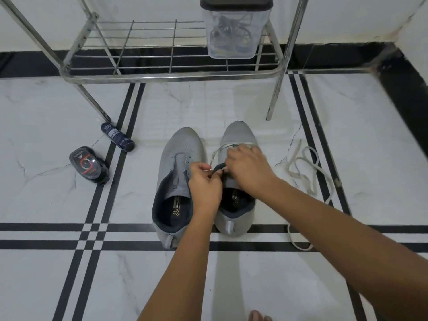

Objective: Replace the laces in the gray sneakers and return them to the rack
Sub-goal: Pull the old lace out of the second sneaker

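Observation:
Two gray sneakers stand side by side on the tiled floor, toes toward the rack. The left sneaker has no lace in its eyelets. A white lace still crosses the front of the right sneaker. My left hand pinches the dark edge of that shoe's tongue between the two shoes. My right hand lies over the right sneaker's lacing, fingers closed on the white lace. A loose white lace lies on the floor to the right.
A metal shoe rack stands just behind the shoes, with a clear lidded container of dark laces on its shelf. A dark spray can and a black shoe-polish sponge lie on the floor at left.

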### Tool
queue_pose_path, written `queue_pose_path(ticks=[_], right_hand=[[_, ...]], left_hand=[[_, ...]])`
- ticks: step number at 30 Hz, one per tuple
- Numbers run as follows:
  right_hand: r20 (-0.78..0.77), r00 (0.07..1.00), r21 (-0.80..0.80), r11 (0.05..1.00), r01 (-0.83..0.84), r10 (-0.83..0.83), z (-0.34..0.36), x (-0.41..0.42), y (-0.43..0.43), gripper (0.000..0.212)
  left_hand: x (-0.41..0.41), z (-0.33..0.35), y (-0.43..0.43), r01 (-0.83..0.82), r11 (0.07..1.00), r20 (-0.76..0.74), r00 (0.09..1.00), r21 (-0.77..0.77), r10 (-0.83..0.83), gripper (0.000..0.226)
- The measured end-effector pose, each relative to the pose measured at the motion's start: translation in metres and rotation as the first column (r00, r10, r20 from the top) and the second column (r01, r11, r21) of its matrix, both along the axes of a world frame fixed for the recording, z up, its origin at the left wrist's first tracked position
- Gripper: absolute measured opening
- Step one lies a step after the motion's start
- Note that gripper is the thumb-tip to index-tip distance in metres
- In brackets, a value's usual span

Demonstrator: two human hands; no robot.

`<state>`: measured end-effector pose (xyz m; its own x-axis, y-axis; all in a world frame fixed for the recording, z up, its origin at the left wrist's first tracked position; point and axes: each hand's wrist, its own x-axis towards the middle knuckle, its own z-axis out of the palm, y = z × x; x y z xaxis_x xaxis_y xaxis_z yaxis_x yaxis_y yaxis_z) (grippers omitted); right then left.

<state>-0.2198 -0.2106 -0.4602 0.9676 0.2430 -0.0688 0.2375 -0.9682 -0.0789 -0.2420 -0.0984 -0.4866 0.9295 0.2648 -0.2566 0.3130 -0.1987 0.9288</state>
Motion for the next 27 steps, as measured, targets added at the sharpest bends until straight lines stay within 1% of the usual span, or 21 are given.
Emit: queue_pose_path(ticks=[1, 2, 3, 5, 6, 7, 8, 9, 10, 11, 13, 16, 18, 20, 21, 22, 23, 24, 25, 26, 27], right_hand=[[-0.046, 0.996, 0.108, 0.991, 0.082, -0.077, 0.002, 0.005, -0.011, 0.016], [-0.086, 0.965, 0.317, 0.912, 0.262, -0.248, 0.004, 0.007, -0.026, 0.013], [-0.207, 0.902, 0.549, 0.719, 0.427, -0.378, 0.005, 0.007, -0.037, 0.013], [-0.403, 0.848, 0.821, 0.275, 0.501, -0.343, 0.010, 0.001, -0.041, 0.022], [-0.438, 0.854, 0.848, 0.187, 0.496, -0.280, 0.012, 0.000, -0.037, 0.024], [-0.457, 0.866, 0.847, 0.200, 0.493, -0.203, 0.015, -0.002, -0.029, 0.023], [-0.448, 0.879, 0.809, 0.344, 0.476, -0.164, 0.014, -0.002, -0.023, 0.020], [-0.423, 0.899, 0.698, 0.591, 0.404, -0.115, 0.012, 0.001, -0.018, 0.019], [-0.414, 0.908, 0.485, 0.830, 0.275, -0.059, 0.014, 0.004, -0.017, 0.020], [-0.389, 0.921, 0.290, 0.948, 0.129, -0.006, 0.012, 0.005, -0.018, 0.023], [-0.355, 0.931, 0.075, 0.996, -0.057, 0.080, 0.013, 0.001, -0.018, 0.030], [-0.304, 0.939, 0.096, 0.986, -0.139, 0.162, 0.021, -0.006, -0.017, 0.033], [-0.257, 0.953, -0.053, 0.982, -0.180, 0.161, 0.019, -0.009, -0.014, 0.049], [-0.215, 0.962, -0.179, 0.961, -0.210, 0.171, 0.017, -0.010, -0.010, 0.041], [-0.209, 0.962, -0.095, 0.976, -0.197, 0.173, 0.018, -0.009, -0.010, 0.033], [-0.224, 0.970, 0.147, 0.987, -0.058, 0.091, 0.020, -0.007, -0.012, 0.025], [-0.318, 0.947, 0.455, 0.870, 0.190, -0.040, 0.023, -0.004, -0.015, 0.018], [-0.469, 0.879, 0.706, 0.563, 0.430, -0.084, 0.027, -0.001, -0.019, 0.015], [-0.567, 0.823, 0.812, 0.140, 0.567, -0.042, 0.033, -0.001, -0.022, 0.018], [-0.624, 0.780, 0.757, -0.216, 0.617, 0.041, 0.035, 0.000, -0.024, 0.022], [-0.648, 0.755, 0.669, -0.401, 0.626, 0.098, 0.035, -0.001, -0.025, 0.024]], left_hand=[[0.001, -0.001, 0.003, -0.009, 1.000, -0.004, 1.000, 0.003, 0.009, 0.023], [0.003, -0.002, 0.004, -0.005, 1.000, -0.006, 1.000, 0.010, 0.005, 0.022], [0.002, -0.003, 0.006, 0.003, 1.000, -0.011, 1.000, 0.016, -0.002, 0.021], [0.000, -0.003, 0.004, 0.020, 0.999, -0.018, 1.000, 0.030, -0.019, 0.020], [0.000, -0.003, 0.003, 0.017, 0.999, -0.022, 1.000, 0.036, -0.016, 0.019], [-0.001, -0.003, 0.001, 0.001, 1.000, -0.020, 1.000, 0.031, 0.000, 0.019], [-0.001, -0.002, 0.001, -0.015, 1.000, -0.014, 1.000, 0.022, 0.015, 0.019], [-0.001, -0.002, 0.000, -0.021, 1.000, -0.005, 1.000, 0.017, 0.021, 0.019], [-0.001, 0.000, -0.001, -0.006, 1.000, 0.001, 1.000, 0.023, 0.006, 0.019], [-0.002, 0.002, -0.002, 0.020, 0.999, -0.001, 1.000, 0.034, -0.020, 0.019], [-0.003, 0.004, -0.005, 0.044, 0.999, -0.008, 0.999, 0.032, -0.044, 0.019], [-0.001, 0.003, -0.006, 0.046, 0.999, -0.013, 0.999, 0.019, -0.046, 0.021], [0.000, 0.002, -0.006, 0.062, 0.998, -0.015, 0.998, 0.021, -0.061, 0.025], [0.001, 0.002, -0.006, 0.086, 0.996, -0.021, 0.996, 0.032, -0.086, 0.026], [0.001, 0.003, -0.005, 0.098, 0.995, -0.023, 0.995, 0.037, -0.097, 0.023], [0.001, 0.002, -0.004, 0.108, 0.993, -0.026, 0.994, 0.039, -0.107, 0.021], [0.001, 0.002, -0.003, 0.111, 0.993, -0.034, 0.993, 0.038, -0.110, 0.020], [0.001, 0.001, -0.001, 0.112, 0.993, -0.040, 0.993, 0.033, -0.111, 0.020], [0.002, 0.000, 0.001, 0.111, 0.993, -0.043, 0.993, 0.028, -0.110, 0.020], [0.002, 0.000, 0.001, 0.110, 0.994, -0.044, 0.993, 0.025, -0.108, 0.021], [0.002, 0.000, 0.001, 0.104, 0.994, -0.042, 0.994, 0.024, -0.103, 0.021]])
